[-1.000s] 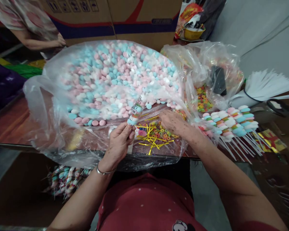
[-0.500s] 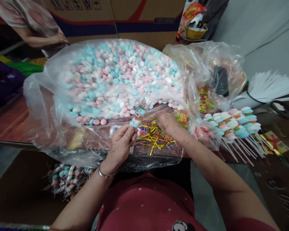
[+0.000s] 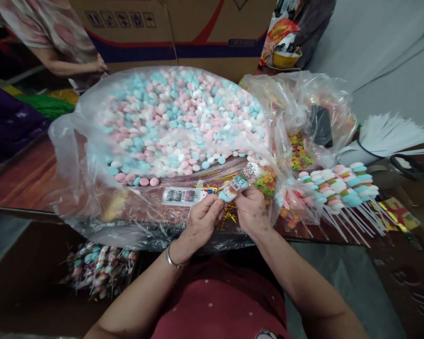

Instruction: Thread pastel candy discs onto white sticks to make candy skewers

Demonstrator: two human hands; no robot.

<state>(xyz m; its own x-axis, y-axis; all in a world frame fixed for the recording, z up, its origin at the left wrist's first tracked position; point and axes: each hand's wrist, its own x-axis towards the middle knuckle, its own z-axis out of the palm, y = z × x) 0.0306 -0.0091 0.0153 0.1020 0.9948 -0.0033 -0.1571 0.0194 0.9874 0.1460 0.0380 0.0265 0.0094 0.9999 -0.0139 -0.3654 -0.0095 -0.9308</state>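
Observation:
My left hand (image 3: pixel 202 220) pinches the lower end of a marshmallow skewer (image 3: pixel 238 182) in a clear printed wrapper, tilted up to the right. Close beside it, my right hand (image 3: pixel 253 212) has its fingers curled in against the wrapped candy; whatever they grip is hidden. Gold twist ties (image 3: pixel 229 216) lie scattered on the table under and between the hands. Flat printed wrappers (image 3: pixel 182 196) rest just left of them. Ring-shaped gummies (image 3: pixel 267 181) in yellow, green and orange sit behind my right hand.
A big clear bag of pastel marshmallows (image 3: pixel 176 122) covers the table's back. Unwrapped skewers (image 3: pixel 339 186) lie at right, near a container of white sticks (image 3: pixel 392 134). Below left, a carton (image 3: pixel 28 263) holds finished skewers (image 3: pixel 99 266). Another person's arm (image 3: pixel 63 66) shows at upper left.
My right hand has come from the pile of twist ties to the wrapped skewer. My left hand has moved right with the skewer, which leans over more, uncovering the flat wrappers.

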